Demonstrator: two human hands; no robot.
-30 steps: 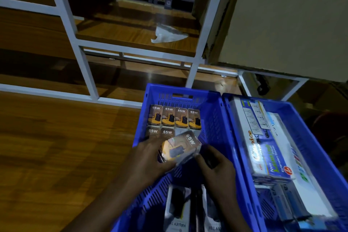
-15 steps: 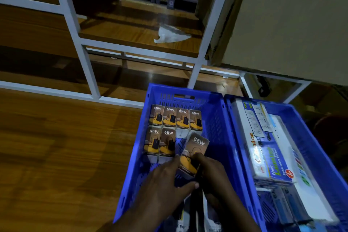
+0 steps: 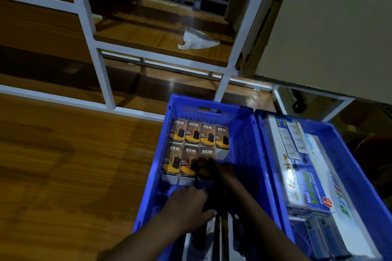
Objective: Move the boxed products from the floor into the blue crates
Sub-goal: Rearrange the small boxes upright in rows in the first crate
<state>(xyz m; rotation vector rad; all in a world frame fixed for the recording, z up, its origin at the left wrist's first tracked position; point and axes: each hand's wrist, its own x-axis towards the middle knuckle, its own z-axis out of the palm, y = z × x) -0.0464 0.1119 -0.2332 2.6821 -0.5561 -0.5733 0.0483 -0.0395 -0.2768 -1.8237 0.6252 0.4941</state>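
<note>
Seven 65W boxes (image 3: 192,148) in blue crate (image 3: 244,140) | right hand (image 3: 214,168) on third box

Resting on the third 65W box (image 3: 206,154) in the left blue crate (image 3: 244,144): right hand (image 3: 214,170); hovering just nearer, inside that crate: left hand (image 3: 188,203).

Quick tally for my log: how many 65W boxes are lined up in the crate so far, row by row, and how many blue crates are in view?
65W boxes, far row: 4
65W boxes, near row: 3; the right hand is on the third one
Blue crates: 2, the left crate and the right crate
Total: 7 boxes of 65W, 2 crates
</note>
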